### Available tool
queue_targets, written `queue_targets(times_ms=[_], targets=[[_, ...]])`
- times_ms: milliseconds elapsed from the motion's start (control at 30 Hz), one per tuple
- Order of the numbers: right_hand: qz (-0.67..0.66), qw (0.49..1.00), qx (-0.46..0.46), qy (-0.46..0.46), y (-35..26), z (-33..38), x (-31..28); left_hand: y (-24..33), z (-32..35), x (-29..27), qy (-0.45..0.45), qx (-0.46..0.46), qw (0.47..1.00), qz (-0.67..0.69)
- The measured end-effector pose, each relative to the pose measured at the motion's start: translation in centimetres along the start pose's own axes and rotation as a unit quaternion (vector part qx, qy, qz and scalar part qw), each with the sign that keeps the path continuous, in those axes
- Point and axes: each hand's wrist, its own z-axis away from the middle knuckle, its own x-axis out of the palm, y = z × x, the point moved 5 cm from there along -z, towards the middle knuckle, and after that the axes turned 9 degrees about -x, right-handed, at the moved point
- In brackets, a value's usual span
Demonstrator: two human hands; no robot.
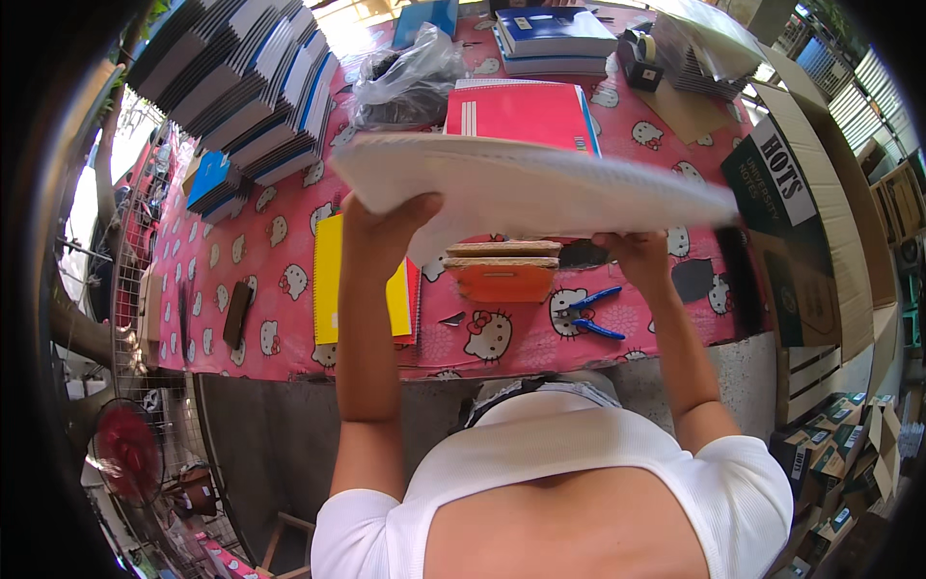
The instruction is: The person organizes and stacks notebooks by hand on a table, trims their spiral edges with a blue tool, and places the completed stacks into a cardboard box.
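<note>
Both my hands hold up a wide white sheaf of paper point(521, 188) above the table, tilted and partly blurred. My left hand point(391, 227) is closed on its left end, thumb on the near face. Toward its right end, my right hand point(637, 256) grips the lower edge. Beneath the sheaf sits an orange block-like piece with rough brown top edges point(500, 278). Blue-handled pliers point(590, 314) lie to the right of that piece. A yellow spiral notebook point(330, 289) lies under my left forearm, with a red edge showing beside it. Red notebooks point(526, 108) lie beyond the sheaf.
Tall stacks of notebooks point(246, 87) stand at the far left. A clear plastic bag point(410, 77), thick blue books point(555, 34) and a tape dispenser point(639, 60) are at the back. A cardboard box point(805, 261) borders the right side. A fan point(128, 452) stands lower left.
</note>
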Motion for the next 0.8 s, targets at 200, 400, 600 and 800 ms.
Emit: queue_targets(times_ms=[200,400,600,800], targets=[[0.022,0.998,0.055,-0.001,4.9,3.7,2.6,-5.4,1.3,-1.6,0.031,-0.029,0.999,-0.015],[-0.044,0.998,0.010,-0.053,6.0,3.7,2.3,-14.0,2.7,-2.6,0.105,-0.064,0.992,-0.034],[0.055,0.994,-0.094,-0.027,3.8,3.1,3.8,-13.0,4.6,-2.6,0.199,-0.052,0.978,-0.035],[0.030,0.996,-0.086,-0.013,5.6,4.7,4.0,-0.4,5.6,11.1,0.189,0.250,0.779,-0.543]])
